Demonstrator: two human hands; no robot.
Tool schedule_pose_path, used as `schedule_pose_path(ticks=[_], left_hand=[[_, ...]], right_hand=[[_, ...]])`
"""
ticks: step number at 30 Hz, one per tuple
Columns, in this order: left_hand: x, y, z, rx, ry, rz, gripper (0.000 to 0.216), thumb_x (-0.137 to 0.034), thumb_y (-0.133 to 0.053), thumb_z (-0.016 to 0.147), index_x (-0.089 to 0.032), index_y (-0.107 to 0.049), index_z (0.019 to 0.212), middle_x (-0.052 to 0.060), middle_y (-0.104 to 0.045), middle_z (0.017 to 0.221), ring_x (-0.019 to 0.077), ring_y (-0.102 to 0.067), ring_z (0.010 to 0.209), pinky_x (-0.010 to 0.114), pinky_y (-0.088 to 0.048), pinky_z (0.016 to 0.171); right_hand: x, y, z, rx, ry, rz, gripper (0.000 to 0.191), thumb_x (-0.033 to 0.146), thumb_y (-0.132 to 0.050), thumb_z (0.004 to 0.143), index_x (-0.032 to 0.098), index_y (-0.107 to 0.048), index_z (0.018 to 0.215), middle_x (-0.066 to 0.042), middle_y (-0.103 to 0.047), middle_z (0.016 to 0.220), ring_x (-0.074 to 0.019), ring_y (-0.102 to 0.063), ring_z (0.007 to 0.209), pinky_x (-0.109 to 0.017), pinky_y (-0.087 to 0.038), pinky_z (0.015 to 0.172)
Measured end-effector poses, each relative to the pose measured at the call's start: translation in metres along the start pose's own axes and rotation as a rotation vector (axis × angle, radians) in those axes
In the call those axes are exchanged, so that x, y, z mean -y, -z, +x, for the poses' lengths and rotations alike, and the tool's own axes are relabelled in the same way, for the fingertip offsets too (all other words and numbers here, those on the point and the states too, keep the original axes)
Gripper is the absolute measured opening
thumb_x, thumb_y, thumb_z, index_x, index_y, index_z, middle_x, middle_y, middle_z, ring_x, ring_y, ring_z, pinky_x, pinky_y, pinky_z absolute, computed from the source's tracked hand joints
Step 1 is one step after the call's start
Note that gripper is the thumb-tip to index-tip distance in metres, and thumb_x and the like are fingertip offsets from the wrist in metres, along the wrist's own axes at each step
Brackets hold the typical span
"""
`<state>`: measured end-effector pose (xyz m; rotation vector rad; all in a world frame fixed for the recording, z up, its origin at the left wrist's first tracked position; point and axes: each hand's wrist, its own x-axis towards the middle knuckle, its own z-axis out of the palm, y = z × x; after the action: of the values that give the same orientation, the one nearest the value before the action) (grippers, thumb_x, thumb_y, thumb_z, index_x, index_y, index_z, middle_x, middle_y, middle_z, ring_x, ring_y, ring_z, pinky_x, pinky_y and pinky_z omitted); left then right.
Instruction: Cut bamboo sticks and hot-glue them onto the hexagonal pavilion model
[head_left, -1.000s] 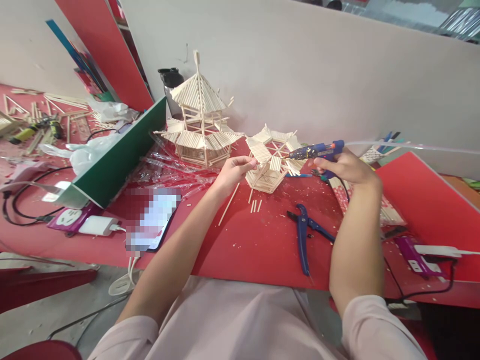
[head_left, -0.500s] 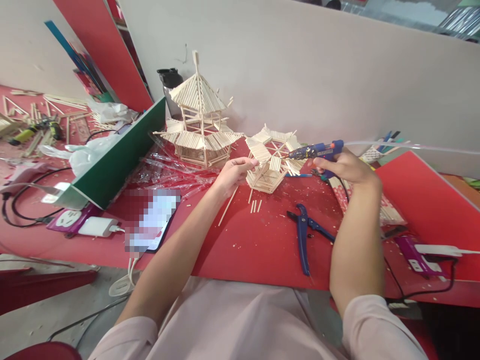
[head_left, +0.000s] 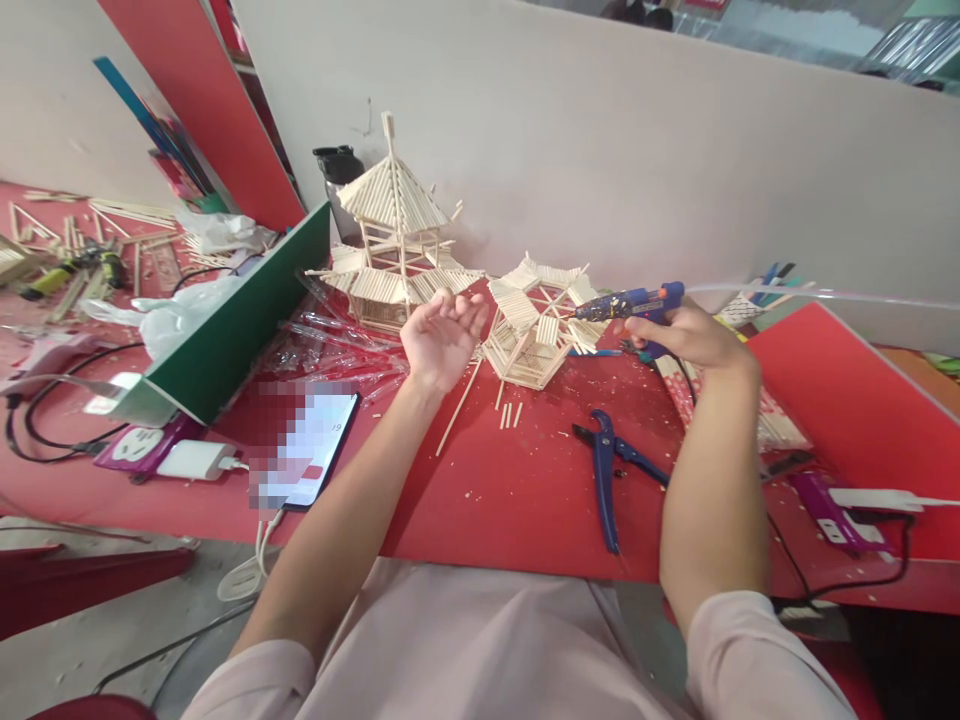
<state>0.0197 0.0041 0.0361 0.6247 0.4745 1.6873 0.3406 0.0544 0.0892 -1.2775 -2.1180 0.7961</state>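
Note:
My right hand (head_left: 679, 330) is wrapped round the handle of a blue hot glue gun (head_left: 634, 303), whose tip points left at the roof of a small wooden stick pavilion (head_left: 529, 350). Palm up and fingers loosely curled apart, my left hand (head_left: 444, 338) is just left of that pavilion and holds nothing I can see. Behind the left hand stands a taller two-tiered stick pagoda (head_left: 401, 215). A few short sticks (head_left: 511, 415) and a longer stick (head_left: 459, 408) lie on the red table (head_left: 517, 510) in front of the small pavilion.
A blue cutter (head_left: 606, 480) lies at the table's front right, near a packet of sticks (head_left: 780, 425). Left of my left arm are a phone (head_left: 322, 450), a charger (head_left: 196, 459) and a green divider (head_left: 247, 310). Crumpled clear plastic (head_left: 337, 345) lies by the pagoda.
My left hand has let go at the small pavilion's roof edge, moved a little left and turned palm up with its fingers opened. The right hand and glue gun have hardly moved.

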Motion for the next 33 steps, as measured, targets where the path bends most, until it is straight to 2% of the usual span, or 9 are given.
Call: schedule_pose_path(ticks=[3,5,10,12,14,18,24,28,33], left_hand=[[0.0,0.003,0.004,-0.04,-0.109,0.042,0.04,-0.035,-0.059,0.085,-0.022,-0.03,0.061,-0.003,-0.036,0.055,0.0135,-0.055,0.063,0.028,-0.052,0.071],[0.0,0.006,0.008,-0.05,-0.193,0.197,0.043,-0.035,-0.062,0.084,-0.022,-0.029,0.059,-0.004,-0.031,0.054,0.0117,-0.045,0.056,0.027,-0.048,0.063],[0.004,0.008,0.011,-0.028,-0.428,0.748,0.037,-0.026,-0.063,0.08,-0.02,-0.038,0.054,0.002,-0.056,0.076,0.0145,-0.057,0.081,0.029,-0.048,0.074],[0.005,0.007,0.009,0.035,-0.41,0.795,0.036,-0.027,-0.06,0.08,-0.019,-0.037,0.053,0.004,-0.063,0.085,0.0158,-0.06,0.09,0.03,-0.048,0.077],[0.007,0.006,0.008,0.108,-0.308,0.763,0.036,-0.028,-0.058,0.081,-0.02,-0.035,0.054,0.003,-0.062,0.075,0.0137,-0.06,0.076,0.029,-0.047,0.068],[0.007,0.01,0.009,0.134,-0.138,0.764,0.037,-0.022,-0.059,0.077,-0.022,-0.029,0.055,-0.006,-0.037,0.049,0.0072,-0.035,0.045,0.025,-0.028,0.048],[0.016,0.013,0.008,0.262,0.055,1.006,0.027,-0.011,-0.068,0.069,-0.021,-0.044,0.072,-0.009,-0.036,0.056,0.0069,-0.03,0.049,0.024,-0.022,0.049],[0.034,0.009,0.001,0.293,-0.014,1.1,0.025,-0.024,-0.075,0.076,-0.022,-0.051,0.082,-0.008,-0.036,0.056,0.0095,-0.033,0.05,0.025,-0.024,0.052],[0.044,0.01,-0.007,0.285,-0.211,1.594,0.026,-0.039,-0.068,0.088,-0.021,-0.056,0.072,-0.002,-0.047,0.06,0.0137,-0.041,0.054,0.027,-0.023,0.057]], right_hand=[[0.002,-0.001,-0.001,-0.008,-0.01,0.03,0.049,0.068,-0.073,0.075,0.02,-0.068,0.075,-0.001,-0.059,0.062,-0.0168,-0.053,0.058,-0.03,-0.042,0.055],[0.005,-0.001,-0.002,-0.007,-0.016,0.057,0.05,0.07,-0.075,0.072,0.02,-0.068,0.074,-0.002,-0.058,0.062,-0.0162,-0.053,0.057,-0.03,-0.042,0.055],[0.009,0.0,-0.004,-0.04,-0.035,0.093,0.051,0.069,-0.079,0.07,0.02,-0.066,0.074,-0.002,-0.059,0.064,-0.0162,-0.055,0.061,-0.03,-0.045,0.058],[0.008,0.002,-0.004,-0.027,-0.025,0.091,0.052,0.07,-0.078,0.07,0.02,-0.066,0.075,-0.002,-0.059,0.064,-0.0159,-0.055,0.062,-0.03,-0.045,0.058],[0.007,0.003,-0.004,-0.009,-0.01,0.09,0.052,0.07,-0.077,0.071,0.019,-0.066,0.075,-0.002,-0.058,0.064,-0.0155,-0.054,0.061,-0.03,-0.045,0.058],[0.004,0.003,-0.004,0.006,-0.001,0.1,0.049,0.067,-0.075,0.076,0.019,-0.068,0.079,-0.002,-0.058,0.065,-0.0156,-0.054,0.061,-0.03,-0.044,0.058],[-0.002,0.001,-0.002,-0.015,-0.017,0.129,0.05,0.069,-0.074,0.076,0.019,-0.064,0.075,-0.002,-0.059,0.066,-0.0164,-0.054,0.061,-0.031,-0.044,0.061],[-0.001,0.001,-0.002,-0.015,-0.025,0.116,0.052,0.071,-0.075,0.073,0.02,-0.063,0.074,-0.003,-0.059,0.065,-0.017,-0.053,0.061,-0.032,-0.044,0.061],[-0.001,0.002,-0.001,-0.008,-0.034,0.112,0.052,0.071,-0.075,0.072,0.02,-0.064,0.074,-0.002,-0.061,0.067,-0.0169,-0.054,0.063,-0.032,-0.046,0.063]])
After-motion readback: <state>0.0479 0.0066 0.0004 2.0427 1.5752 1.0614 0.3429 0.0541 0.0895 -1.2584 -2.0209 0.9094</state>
